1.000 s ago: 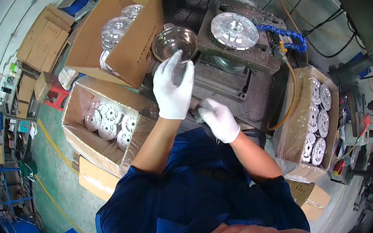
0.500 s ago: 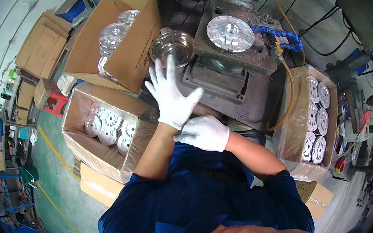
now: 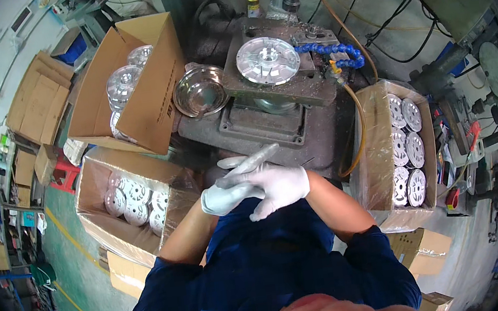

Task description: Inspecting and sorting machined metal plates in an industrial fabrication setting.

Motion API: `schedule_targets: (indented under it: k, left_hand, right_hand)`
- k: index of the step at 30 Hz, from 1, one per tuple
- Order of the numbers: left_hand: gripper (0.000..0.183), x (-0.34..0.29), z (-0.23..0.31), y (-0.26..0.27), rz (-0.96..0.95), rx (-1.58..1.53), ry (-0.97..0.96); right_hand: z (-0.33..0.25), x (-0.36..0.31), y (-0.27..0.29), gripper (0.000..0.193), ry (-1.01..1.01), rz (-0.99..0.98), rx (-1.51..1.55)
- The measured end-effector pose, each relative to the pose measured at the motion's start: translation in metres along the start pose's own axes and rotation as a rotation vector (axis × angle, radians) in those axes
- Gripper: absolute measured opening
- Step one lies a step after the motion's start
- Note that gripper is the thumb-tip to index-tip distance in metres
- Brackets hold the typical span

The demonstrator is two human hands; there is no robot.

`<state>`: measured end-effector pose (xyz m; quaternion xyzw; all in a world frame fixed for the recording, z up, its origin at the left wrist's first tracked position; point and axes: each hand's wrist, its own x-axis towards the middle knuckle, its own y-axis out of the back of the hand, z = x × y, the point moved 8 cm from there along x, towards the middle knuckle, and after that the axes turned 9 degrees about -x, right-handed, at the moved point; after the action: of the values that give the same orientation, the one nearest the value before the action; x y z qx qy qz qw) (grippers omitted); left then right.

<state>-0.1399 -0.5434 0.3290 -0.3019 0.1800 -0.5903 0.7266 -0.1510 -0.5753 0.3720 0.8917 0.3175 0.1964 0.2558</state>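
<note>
My hands, both in white gloves, meet in front of my chest. My left hand [image 3: 227, 199] has its fingers stretched up and to the right, with grey smudges on the glove. Across it lies my right hand [image 3: 280, 185], fingers pointing left and thumb apart. Neither hand shows an object in it; where they overlap, some fingers are hidden. Beyond them, a round silver metal disc part [image 3: 268, 60] lies flat on the machine's work plate [image 3: 321, 87]. A shiny steel bowl [image 3: 201, 92] stands left of the plate.
A tall carton [image 3: 159, 104] with stacked metal discs stands back left. Plastic-lined cartons of discs flank me: a left carton [image 3: 95, 193] and a right carton [image 3: 377, 139]. A blue jointed coolant hose [image 3: 329, 49], an orange hose [image 3: 358, 136] and a spray can [image 3: 253, 6] are by the machine.
My left hand, raised with fingers spread before, has come down and now lies against my right hand. My right hand has left the left wrist and opened out. The view has shifted.
</note>
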Motion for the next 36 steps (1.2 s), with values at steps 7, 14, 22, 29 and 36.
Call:
schedule_targets:
  k: [7, 14, 22, 29, 36]
  left_hand:
    - [0.089, 0.028, 0.070, -0.001, 0.310, 0.489, -0.137]
    - [0.067, 0.054, 0.108, 0.079, 0.801, 0.194, -0.058]
    - [0.030, 0.102, 0.097, 0.104, 0.871, 0.183, 0.020]
    - [0.017, 0.089, 0.142, 0.088, 0.904, 0.434, -0.226]
    - [0.024, 0.070, 0.161, 0.105, 0.932, 0.500, -0.221]
  right_hand:
    - [0.006, -0.031, 0.039, 0.081, -0.318, 0.651, -0.159]
    - [0.063, -0.162, -0.001, 0.035, -0.820, 0.638, 0.131]
    - [0.093, -0.212, -0.091, 0.041, -1.010, 0.594, 0.205]
    - [0.101, -0.227, -0.075, 0.053, -1.067, 0.528, 0.000]
    - [0.099, -0.216, -0.068, 0.055, -1.085, 0.477, -0.037]
